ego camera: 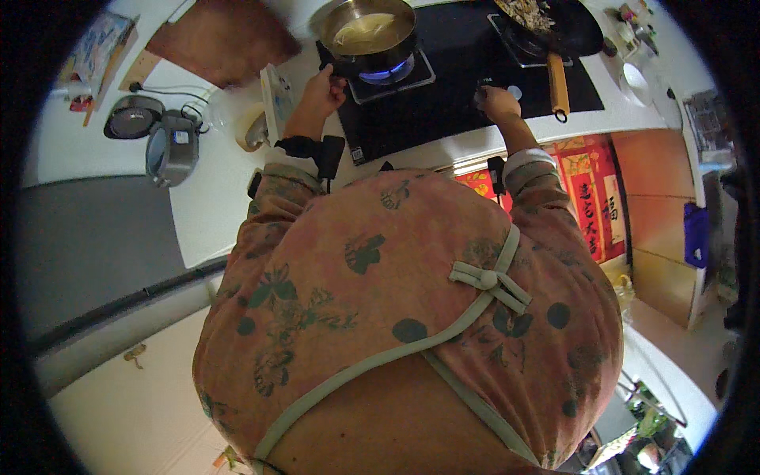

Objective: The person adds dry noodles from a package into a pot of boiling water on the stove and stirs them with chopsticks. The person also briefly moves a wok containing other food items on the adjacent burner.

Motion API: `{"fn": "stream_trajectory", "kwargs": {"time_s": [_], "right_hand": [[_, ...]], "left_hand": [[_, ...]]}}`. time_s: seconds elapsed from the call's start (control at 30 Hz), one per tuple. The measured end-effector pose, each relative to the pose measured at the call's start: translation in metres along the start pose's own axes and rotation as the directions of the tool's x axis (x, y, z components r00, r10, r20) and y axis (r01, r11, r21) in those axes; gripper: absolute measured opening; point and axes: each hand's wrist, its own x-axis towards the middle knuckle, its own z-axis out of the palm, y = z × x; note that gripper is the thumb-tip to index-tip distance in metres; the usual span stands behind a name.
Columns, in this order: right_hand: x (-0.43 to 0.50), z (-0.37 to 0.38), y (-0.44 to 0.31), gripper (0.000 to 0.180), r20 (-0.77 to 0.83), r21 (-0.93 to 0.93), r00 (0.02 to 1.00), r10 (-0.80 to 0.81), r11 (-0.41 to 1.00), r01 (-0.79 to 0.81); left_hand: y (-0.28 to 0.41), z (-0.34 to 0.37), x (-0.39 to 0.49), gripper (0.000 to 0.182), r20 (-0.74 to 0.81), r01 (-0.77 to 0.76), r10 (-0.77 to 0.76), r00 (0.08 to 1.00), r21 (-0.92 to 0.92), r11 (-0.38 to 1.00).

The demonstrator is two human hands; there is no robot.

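Note:
On the left burner of the black gas hob [439,113], a blue flame burns under a metal pan [409,27] that holds liquid and pale noodle-like strands. My left hand [324,92] has its fingers curled at the pan's near left side, by a dark part that may be its handle; whether they grip it is unclear. My right hand [499,102] has its fingers round a dark control knob [481,92] at the hob's front. Right of it, a dark frying pan [585,35] with a wooden handle [558,83] holds chopped food [528,13] on the right burner.
Left of the hob lie a roll of tape [249,126], a grey appliance [178,145] with a cord, and a brown board [225,41]. A white bowl [636,84] stands at the right. The wooden handle sticks out over the hob's front edge.

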Motion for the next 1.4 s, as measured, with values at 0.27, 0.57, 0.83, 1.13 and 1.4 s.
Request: {"fn": "stream_trajectory", "kwargs": {"time_s": [0.27, 0.57, 0.83, 1.13, 1.4], "right_hand": [[0.015, 0.025, 0.015, 0.03, -0.026, 0.086, 0.999, 0.041, 0.996, -0.039], [0.015, 0.029, 0.018, 0.025, -0.061, 0.113, 0.998, -0.005, 0.993, 0.012], [0.018, 0.027, 0.018, 0.025, -0.037, 0.142, 0.999, 0.018, 0.99, -0.013], [0.017, 0.029, 0.019, 0.033, -0.018, 0.123, 1.0, -0.003, 0.992, 0.005], [-0.008, -0.127, -0.059, 0.037, -0.609, 0.406, 0.793, -0.034, 0.845, 0.348]], "left_hand": [[0.008, 0.006, -0.01, 0.025, 0.041, -0.035, 0.031, 0.999, 0.104, 0.994], [0.015, 0.005, -0.007, 0.034, 0.028, 0.071, -0.077, 0.997, 0.163, 0.984], [0.016, -0.004, 0.0, 0.028, 0.085, 0.104, -0.118, 0.989, 0.155, 0.982], [0.018, 0.0, -0.006, 0.031, 0.091, 0.168, -0.178, 0.98, 0.115, 0.979], [0.011, 0.001, -0.008, 0.031, 0.039, 0.087, -0.088, 0.995, 0.03, 0.996]]}}
